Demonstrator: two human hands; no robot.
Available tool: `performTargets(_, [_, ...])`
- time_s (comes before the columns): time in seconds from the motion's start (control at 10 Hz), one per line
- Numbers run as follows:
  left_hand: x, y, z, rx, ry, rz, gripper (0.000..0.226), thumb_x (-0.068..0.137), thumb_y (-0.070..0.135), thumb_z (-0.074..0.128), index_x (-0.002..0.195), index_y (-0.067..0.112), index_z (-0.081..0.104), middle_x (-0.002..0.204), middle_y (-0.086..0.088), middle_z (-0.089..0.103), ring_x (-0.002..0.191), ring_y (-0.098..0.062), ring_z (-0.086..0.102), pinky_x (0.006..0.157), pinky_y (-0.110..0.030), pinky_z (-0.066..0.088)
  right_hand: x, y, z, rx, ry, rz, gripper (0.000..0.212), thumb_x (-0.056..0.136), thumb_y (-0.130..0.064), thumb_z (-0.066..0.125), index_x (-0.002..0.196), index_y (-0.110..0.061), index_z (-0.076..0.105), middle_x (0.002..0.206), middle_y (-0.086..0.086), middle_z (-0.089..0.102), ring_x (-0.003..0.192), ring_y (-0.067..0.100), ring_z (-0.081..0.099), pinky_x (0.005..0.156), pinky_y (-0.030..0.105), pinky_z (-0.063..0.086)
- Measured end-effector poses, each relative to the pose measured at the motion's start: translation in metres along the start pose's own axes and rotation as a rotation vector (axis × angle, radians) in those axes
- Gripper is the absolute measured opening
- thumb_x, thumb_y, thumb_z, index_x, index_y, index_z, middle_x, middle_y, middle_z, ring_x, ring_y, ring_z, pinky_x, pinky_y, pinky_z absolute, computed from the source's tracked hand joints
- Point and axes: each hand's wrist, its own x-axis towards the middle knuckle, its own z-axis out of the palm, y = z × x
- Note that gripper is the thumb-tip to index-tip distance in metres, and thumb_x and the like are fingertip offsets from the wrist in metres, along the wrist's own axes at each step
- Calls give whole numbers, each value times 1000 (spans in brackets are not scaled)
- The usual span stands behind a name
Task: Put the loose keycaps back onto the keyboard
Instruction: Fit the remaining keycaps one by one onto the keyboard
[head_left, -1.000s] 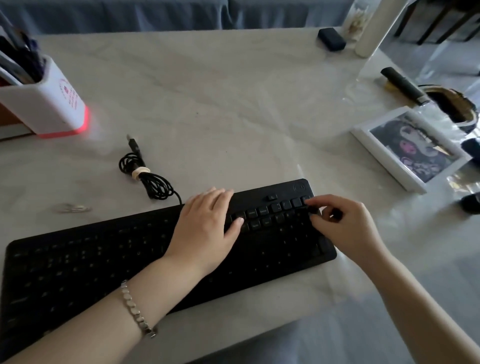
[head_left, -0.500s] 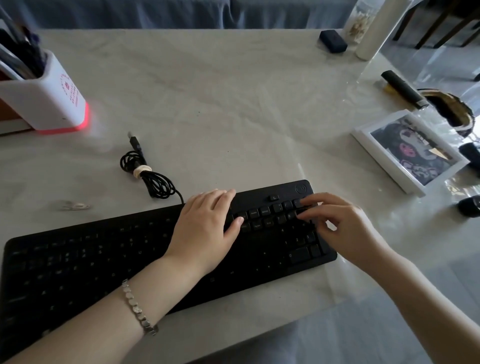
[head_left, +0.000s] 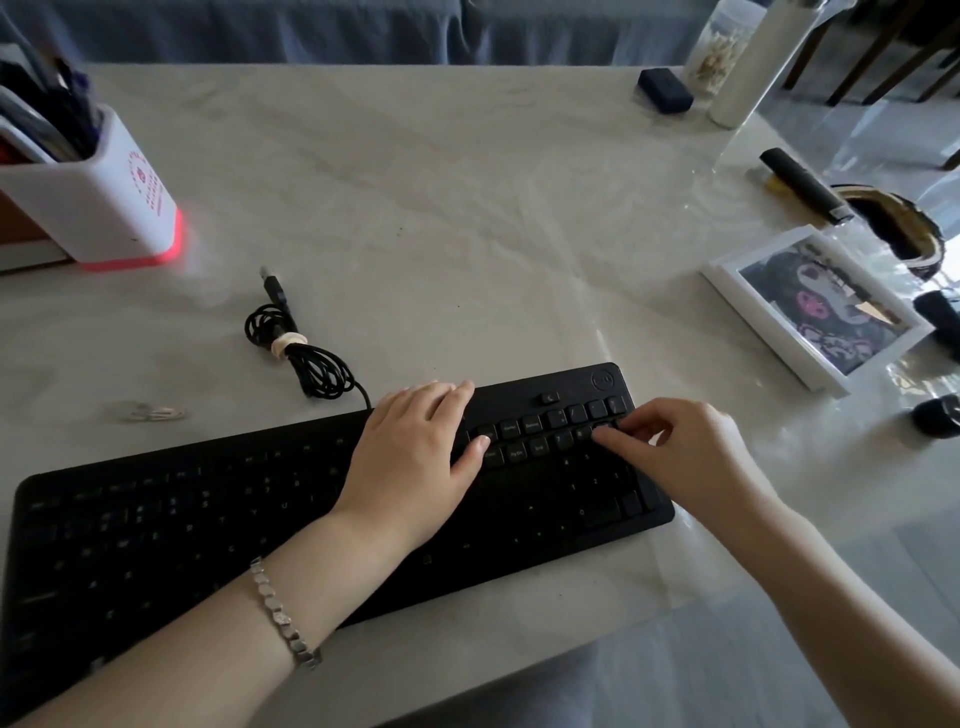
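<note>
Black keyboard steadied under flat, empty left hand; curled right hand pressing numpad keycap home, pinch unclear.

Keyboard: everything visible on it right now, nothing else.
The keyboard is black, matte, plastic-looking, full-size, with a number pad at its right end and a round logo at the far right corner. It lies flat and skewed near the table's front edge. Its cable, bundled with a pale tie, lies unplugged behind it. The left hand rests flat on it; the right hand's curled fingers touch the number pad's upper rows. Missing keycaps cannot be made out.
</note>
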Motion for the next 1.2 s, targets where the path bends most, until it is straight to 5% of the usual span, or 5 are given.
performTargets(0.2, [1,0,0,3,2,0,53,83,41,40,114,6,65,103,-9,68,98,-28,65,89,-42,48,6,-9,2,-119,-70,57,19,75,-37,75,73,-20,65,68,-10,59,60,5,51,53,20,40])
performTargets(0.4, [1,-1,-1,-11,-12,4,55,83,41,39,115,5,64,105,-9,68,100,-28,65,91,-42,47,8,-4,-5,-107,-72,-94,14,74,-22,76,74,-23,63,57,-13,48,52,1,46,53,5,37])
performTargets(0.6, [1,0,0,-6,-7,4,54,83,41,39,115,5,65,104,-11,68,100,-29,65,90,-43,48,22,7,-15,-136,-234,-329,33,75,-20,77,73,-44,54,77,-8,59,67,6,46,62,19,39])
performTargets(0.8, [0,-1,0,-8,-2,3,54,83,41,39,115,5,65,104,-11,68,99,-29,65,89,-43,48,29,8,-17,-116,-240,-403,34,72,-16,79,73,-44,59,74,-6,58,67,8,46,61,15,36])
performTargets(1.2, [0,0,0,-22,-25,-6,53,84,40,40,115,5,64,104,-11,68,101,-30,65,90,-44,48,19,8,-11,119,-164,-168,24,73,-17,78,67,-38,68,73,-8,65,59,6,49,61,11,37])
